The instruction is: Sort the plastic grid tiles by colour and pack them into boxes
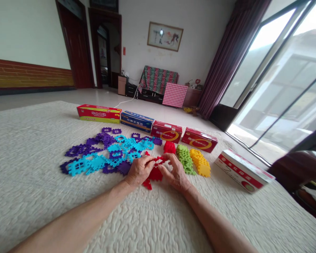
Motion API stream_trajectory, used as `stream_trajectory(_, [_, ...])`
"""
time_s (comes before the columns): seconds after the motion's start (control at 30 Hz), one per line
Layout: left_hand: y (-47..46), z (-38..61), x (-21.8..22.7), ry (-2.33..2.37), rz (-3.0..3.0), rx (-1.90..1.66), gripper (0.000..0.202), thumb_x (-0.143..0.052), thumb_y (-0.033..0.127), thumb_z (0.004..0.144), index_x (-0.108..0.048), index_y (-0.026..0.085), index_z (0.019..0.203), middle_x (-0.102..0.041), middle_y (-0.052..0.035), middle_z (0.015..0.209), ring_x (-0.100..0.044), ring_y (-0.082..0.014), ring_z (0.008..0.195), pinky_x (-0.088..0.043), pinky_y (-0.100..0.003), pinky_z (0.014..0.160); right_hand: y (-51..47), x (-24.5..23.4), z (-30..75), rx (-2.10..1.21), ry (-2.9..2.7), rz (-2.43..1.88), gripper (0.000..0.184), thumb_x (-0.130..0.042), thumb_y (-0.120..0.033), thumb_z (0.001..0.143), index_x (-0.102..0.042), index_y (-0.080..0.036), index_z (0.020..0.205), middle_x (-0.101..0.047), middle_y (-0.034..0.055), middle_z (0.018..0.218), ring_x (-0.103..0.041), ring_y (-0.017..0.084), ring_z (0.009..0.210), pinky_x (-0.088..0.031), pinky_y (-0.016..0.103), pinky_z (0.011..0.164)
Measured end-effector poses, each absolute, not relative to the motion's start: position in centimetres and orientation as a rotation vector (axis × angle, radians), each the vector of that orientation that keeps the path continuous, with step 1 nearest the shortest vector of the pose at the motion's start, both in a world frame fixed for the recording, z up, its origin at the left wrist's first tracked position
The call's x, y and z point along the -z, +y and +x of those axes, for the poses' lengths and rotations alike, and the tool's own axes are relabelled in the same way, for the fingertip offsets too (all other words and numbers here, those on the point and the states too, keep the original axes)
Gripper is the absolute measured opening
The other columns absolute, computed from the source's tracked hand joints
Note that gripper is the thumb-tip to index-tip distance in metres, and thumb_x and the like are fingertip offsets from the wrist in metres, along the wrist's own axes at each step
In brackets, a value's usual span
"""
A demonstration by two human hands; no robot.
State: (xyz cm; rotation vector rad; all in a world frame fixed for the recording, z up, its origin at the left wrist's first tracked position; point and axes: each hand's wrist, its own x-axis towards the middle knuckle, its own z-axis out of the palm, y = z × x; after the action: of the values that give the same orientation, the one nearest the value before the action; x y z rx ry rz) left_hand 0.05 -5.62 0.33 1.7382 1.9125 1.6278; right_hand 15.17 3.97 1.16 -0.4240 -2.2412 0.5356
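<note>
a red piece (160, 160) with a notched edge and an opening sits just below the centre of the frame, raised between both hands. the left hand (141, 168) grasps its left end between thumb and bent fingers; the right hand (175, 173) pinches its right end with thumb and fingertips. gripping from opposite ends probably keeps the thin part steady and its middle uncovered. whether it is joined to anything is too small to tell.

directly below are loose red pieces (156, 174), partly hidden by the hands, perhaps kept there for easy reach. just above the right hand is a red pile (169, 147); right of it lie a green row (184, 160) and a yellow row (201, 162), each of one colour, which looks like deliberate sorting. left of centre, cyan pieces (96, 162) and purple pieces (105, 139) overlap in a mixed spread, apparently not separated.

beyond, a red-and-green box (98, 114), a blue box (137, 121) and two dark red boxes (200, 139) form a line across the middle of the frame, with a white box (244, 170) angled at right; they seem to act as a border. all rest on a pale quilted cover (116, 225), whose soft surface may let light parts tilt.
</note>
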Motion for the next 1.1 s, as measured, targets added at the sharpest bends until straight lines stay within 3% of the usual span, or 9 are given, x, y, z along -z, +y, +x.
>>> stream_trajectory(0.1, [-5.7, -0.2, -0.3, 1.893, 1.553, -1.703, 0.024, -0.052, 0.029, 0.084, -0.071, 0.021, 0.097, -0.073, -0.0036, 0.086, -0.067, -0.019, 0.076, -0.053, -0.029, 0.072, 3.8, -1.2, 14.9, -0.341, -2.202, -0.387, 0.036, -0.059, -0.029, 0.082, -0.049, -0.021, 0.116, -0.056, 0.0109, 0.116, -0.055, 0.024, 0.108, -0.049, 0.04, 0.09])
stream_trajectory(0.27, [-5.7, -0.4, -0.4, 1.778, 1.463, -1.719, 0.028, -0.053, 0.033, 0.084, -0.071, 0.018, 0.098, -0.073, -0.0041, 0.085, -0.068, -0.02, 0.075, -0.054, -0.031, 0.071, 3.5, -1.4, 14.7, -0.107, -2.257, -0.349, 0.05, -0.062, -0.024, 0.078, -0.045, -0.021, 0.125, -0.047, 0.0134, 0.126, -0.046, 0.028, 0.118, -0.043, 0.046, 0.098])
stream_trajectory(0.77, [-5.5, -0.5, -0.6, 1.641, 1.275, -1.709, 0.029, -0.055, 0.035, 0.079, -0.072, 0.014, 0.09, -0.07, -0.0024, 0.07, -0.064, -0.0166, 0.063, -0.05, -0.025, 0.056, 3.9, -1.4, 14.7, 0.103, -2.366, -0.361, 0.047, -0.052, -0.022, 0.085, -0.043, -0.014, 0.131, -0.05, 0.016, 0.122, -0.047, 0.027, 0.11, -0.042, 0.043, 0.093])
stream_trajectory(1.1, [-5.2, -0.6, 0.0, 1.606, 1.231, -1.768, 0.029, -0.056, 0.037, 0.078, -0.069, 0.016, 0.094, -0.073, -0.0052, 0.082, -0.069, -0.0188, 0.072, -0.054, -0.028, 0.066, 6.6, -3.0, 15.8, 0.207, -2.234, -0.626, 0.046, -0.053, -0.019, 0.08, -0.048, -0.015, 0.126, -0.054, 0.0136, 0.118, -0.049, 0.028, 0.107, -0.039, 0.044, 0.091])
